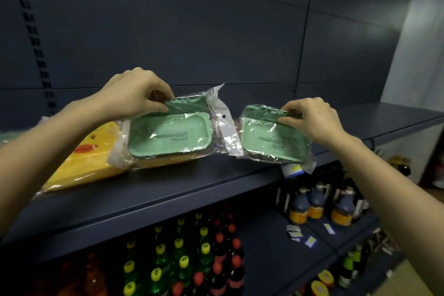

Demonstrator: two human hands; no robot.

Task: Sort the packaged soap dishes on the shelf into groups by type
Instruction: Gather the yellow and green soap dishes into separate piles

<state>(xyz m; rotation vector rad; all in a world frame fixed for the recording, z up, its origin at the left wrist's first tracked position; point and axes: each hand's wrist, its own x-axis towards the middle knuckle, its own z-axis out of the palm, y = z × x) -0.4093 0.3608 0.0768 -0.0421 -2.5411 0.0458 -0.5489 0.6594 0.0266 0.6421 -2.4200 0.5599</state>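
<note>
I log two matt mint-green plastic soap dishes (169, 136) (272, 138) in crinkled glossy clear film, a smooth yellow duck-faced dish (89, 158) likewise wrapped, on a matt dark-blue metal shelf (168, 187).

No wording can be read anywhere. The green soap dish (169, 136) carries a raised mark on its base, too blurred to make out. The blue and yellow tag (292, 170) on the shelf edge (168, 202) and the bottle labels (298, 215) are also illegible.
</note>
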